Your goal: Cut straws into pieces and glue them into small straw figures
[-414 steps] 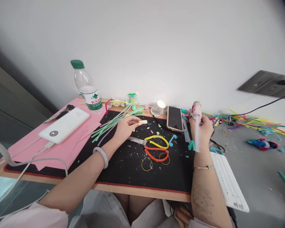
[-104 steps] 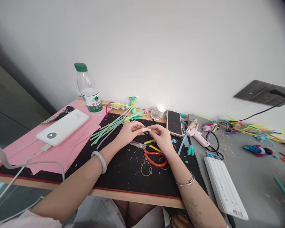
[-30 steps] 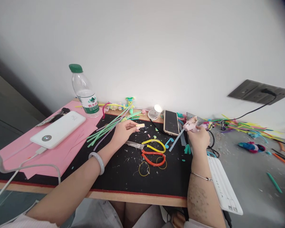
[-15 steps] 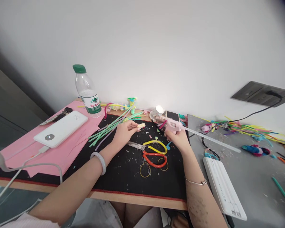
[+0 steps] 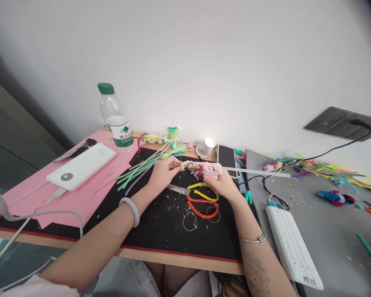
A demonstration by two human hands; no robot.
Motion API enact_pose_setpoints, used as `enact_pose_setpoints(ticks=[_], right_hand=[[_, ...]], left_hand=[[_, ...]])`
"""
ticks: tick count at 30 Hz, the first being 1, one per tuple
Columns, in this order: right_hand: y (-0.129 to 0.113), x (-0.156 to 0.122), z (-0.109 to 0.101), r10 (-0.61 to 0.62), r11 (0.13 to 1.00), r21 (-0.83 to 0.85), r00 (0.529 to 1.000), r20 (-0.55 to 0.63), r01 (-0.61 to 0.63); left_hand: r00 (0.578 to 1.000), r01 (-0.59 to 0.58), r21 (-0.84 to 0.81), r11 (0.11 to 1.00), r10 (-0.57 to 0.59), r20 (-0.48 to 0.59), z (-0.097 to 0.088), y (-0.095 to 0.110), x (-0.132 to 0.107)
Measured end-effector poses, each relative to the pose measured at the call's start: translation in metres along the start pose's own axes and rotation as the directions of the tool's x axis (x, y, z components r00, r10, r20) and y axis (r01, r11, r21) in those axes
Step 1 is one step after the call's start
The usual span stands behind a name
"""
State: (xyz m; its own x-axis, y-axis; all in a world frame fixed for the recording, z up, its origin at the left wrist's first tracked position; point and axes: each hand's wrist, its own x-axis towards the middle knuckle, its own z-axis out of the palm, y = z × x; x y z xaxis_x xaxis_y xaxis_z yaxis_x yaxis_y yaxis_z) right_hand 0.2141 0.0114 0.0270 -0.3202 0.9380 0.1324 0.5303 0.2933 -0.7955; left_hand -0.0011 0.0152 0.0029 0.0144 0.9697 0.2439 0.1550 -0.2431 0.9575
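Note:
My left hand (image 5: pixel 163 172) pinches a small pale yellow piece (image 5: pixel 183 164) above the black mat (image 5: pixel 160 222). My right hand (image 5: pixel 224 185) grips a pink glue gun (image 5: pixel 210 168) whose nozzle points left and touches that piece. A clear glue stick (image 5: pixel 259 172) juts out of the gun's back toward the right. Scissors (image 5: pixel 179 189) and red and yellow bent strips (image 5: pixel 202 202) lie on the mat just below my hands.
A water bottle (image 5: pixel 116 117), a white power bank (image 5: pixel 82 165) on pink paper (image 5: pixel 89 194), green straws (image 5: pixel 145 165), a small lamp (image 5: pixel 205 146) and a phone (image 5: pixel 227 156) ring the mat. To the right on the grey surface lie a white keyboard (image 5: pixel 292 247) and coloured straws (image 5: pixel 321 169).
My right hand has carried the glue gun from the right side over to the piece in my left hand. The nozzle now meets it. The left hand has stayed in place.

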Motion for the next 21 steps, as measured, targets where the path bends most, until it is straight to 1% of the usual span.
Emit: enact_pose_setpoints(ticks=[4,21], right_hand=[[0.0000,0.0002,0.0019,0.005,1.000,-0.019,1.000,0.000,-0.005],[-0.0052,0.0009,0.0002,-0.045,0.990,-0.136,0.998,-0.037,0.039]], left_hand=[[1.000,-0.011,-0.005,1.000,0.011,0.010,0.0006,-0.0003,-0.0002],[1.000,-0.011,0.022,1.000,0.011,0.023,-0.0003,0.0017,-0.0011]])
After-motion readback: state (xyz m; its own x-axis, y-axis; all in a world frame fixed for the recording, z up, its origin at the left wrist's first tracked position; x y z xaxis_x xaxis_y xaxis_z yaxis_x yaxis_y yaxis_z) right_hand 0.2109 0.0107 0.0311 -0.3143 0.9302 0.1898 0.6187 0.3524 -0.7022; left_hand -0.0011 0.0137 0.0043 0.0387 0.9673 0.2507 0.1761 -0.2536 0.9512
